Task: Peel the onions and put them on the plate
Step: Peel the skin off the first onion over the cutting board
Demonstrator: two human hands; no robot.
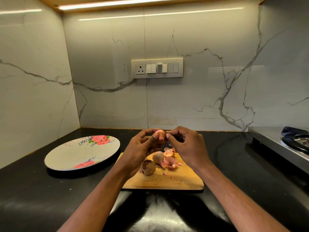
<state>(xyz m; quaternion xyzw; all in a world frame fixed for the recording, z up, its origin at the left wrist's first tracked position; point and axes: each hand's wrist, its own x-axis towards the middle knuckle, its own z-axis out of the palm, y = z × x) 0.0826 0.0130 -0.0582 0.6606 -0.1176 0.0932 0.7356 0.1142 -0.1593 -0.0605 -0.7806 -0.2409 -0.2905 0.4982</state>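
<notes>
Above board, onion between fingertips.

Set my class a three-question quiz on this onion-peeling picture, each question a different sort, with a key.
1. True or false: a peeled onion already lies on the flowered plate.
2. How many onions lie on the wooden board? A) one B) two C) four
3. Fill in: the left hand holds an onion while the right hand pinches at its ____.

Key
1. False; the plate holds no onions.
2. B; a dark-skinned onion and a pale onion lie beside loose skins.
3. Skin.
</notes>
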